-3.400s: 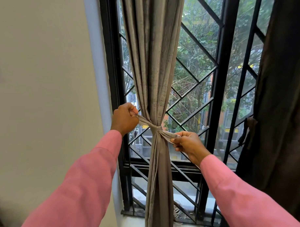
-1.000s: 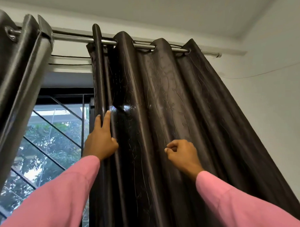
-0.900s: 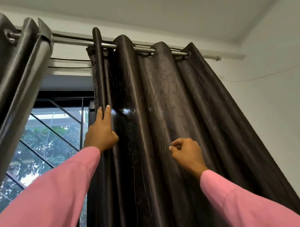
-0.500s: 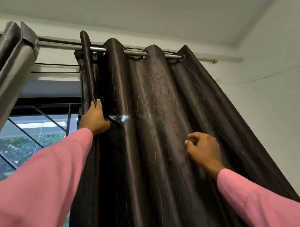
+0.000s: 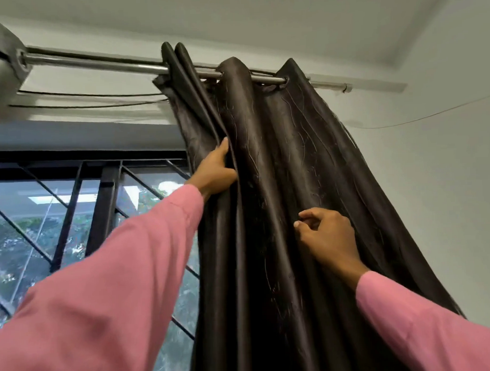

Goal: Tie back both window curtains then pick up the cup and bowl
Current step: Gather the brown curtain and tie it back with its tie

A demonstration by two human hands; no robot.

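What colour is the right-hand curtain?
The curtain is glossy dark brown with faint wavy lines; the head view shows it.

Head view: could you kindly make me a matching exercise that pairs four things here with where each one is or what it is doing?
Column one:
1. left hand
2. right hand
3. curtain rod
4. window grille

Column two:
A. black bars at lower left
B. grips the leading edge of the dark curtain, high up
C. shiny metal, running through the curtain's top
D. pinches a fold lower down, further right

Pairs: 1-B, 2-D, 3-C, 4-A.
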